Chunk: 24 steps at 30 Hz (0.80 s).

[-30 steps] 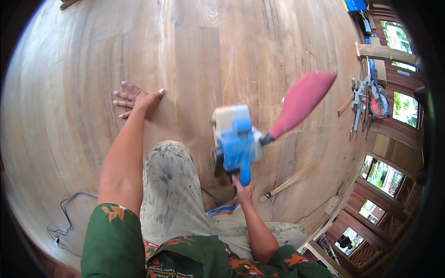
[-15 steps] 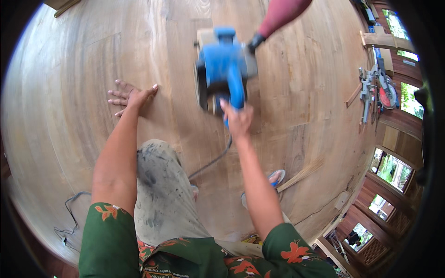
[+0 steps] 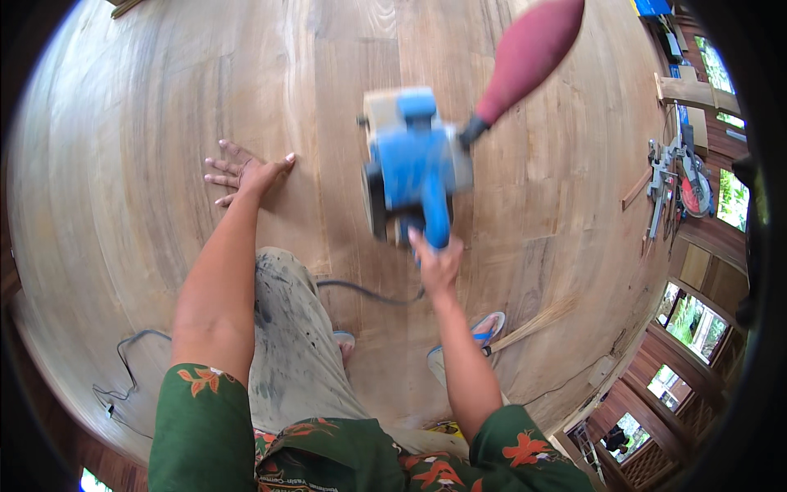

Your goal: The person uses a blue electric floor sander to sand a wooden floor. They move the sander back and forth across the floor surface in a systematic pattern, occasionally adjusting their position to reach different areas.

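My right hand (image 3: 440,261) grips the rear handle of a blue belt sander (image 3: 410,168), which rests on the wooden plank floor (image 3: 336,90) and is blurred by motion. A dark red dust bag (image 3: 533,61) sticks out from its right side, toward the far right. From the handle a dark power cord (image 3: 369,293) curves left past my knee. My left hand (image 3: 252,175) is planted on the boards left of the sander, fingers spread and holding nothing. The sander's underside is hidden.
A broom (image 3: 533,325) lies beside my sandalled foot (image 3: 489,326) on the right. Further right, a mitre saw (image 3: 687,184) and lumber stand along the wall. Another cable (image 3: 123,361) lies at the lower left. Some boards (image 3: 125,6) show at the far left.
The sander and my right hand have come back toward me. More of the dust bag shows, and the cord bows lower. My left hand stays planted; the view has shifted slightly.
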{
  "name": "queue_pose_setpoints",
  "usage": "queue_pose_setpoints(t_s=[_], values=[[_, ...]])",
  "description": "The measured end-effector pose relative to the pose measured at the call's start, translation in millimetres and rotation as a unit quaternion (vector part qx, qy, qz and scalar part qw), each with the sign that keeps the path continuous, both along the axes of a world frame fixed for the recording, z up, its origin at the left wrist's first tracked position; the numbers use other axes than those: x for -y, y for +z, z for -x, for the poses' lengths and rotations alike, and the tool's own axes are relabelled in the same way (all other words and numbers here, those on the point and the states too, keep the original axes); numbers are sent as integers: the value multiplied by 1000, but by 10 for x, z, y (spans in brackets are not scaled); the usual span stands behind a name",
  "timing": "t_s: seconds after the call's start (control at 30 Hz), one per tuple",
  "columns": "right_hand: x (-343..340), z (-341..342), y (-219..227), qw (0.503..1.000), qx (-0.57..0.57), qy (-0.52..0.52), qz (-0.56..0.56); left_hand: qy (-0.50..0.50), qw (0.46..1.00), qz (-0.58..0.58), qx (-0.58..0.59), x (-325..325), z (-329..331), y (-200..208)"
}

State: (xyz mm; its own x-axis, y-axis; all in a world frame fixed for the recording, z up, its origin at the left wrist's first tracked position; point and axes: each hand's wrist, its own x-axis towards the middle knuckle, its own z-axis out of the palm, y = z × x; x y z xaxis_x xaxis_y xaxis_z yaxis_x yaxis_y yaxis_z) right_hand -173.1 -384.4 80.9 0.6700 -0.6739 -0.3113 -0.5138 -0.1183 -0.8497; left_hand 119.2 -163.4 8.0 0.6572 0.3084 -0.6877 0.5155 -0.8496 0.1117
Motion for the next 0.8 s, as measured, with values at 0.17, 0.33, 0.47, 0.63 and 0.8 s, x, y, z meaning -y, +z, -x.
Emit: queue_pose_setpoints(t_s=[0.17,0.33,0.47,0.63,0.8], values=[[-522,1435,156,997,-67,-21,37,-2,1000,-12,-3,49,-1,17],[-832,1855,169,992,-104,-68,4,-6,1000,-7,-12,61,-12,14],[-746,1139,88,996,-67,-44,40,-1,1000,-4,0,45,-36,0],[-234,-602,-110,998,30,-62,1,-1,999,8,33,45,-10,-41],[281,-1932,-72,998,21,-24,59,2,999,42,22,38,2,-23]])
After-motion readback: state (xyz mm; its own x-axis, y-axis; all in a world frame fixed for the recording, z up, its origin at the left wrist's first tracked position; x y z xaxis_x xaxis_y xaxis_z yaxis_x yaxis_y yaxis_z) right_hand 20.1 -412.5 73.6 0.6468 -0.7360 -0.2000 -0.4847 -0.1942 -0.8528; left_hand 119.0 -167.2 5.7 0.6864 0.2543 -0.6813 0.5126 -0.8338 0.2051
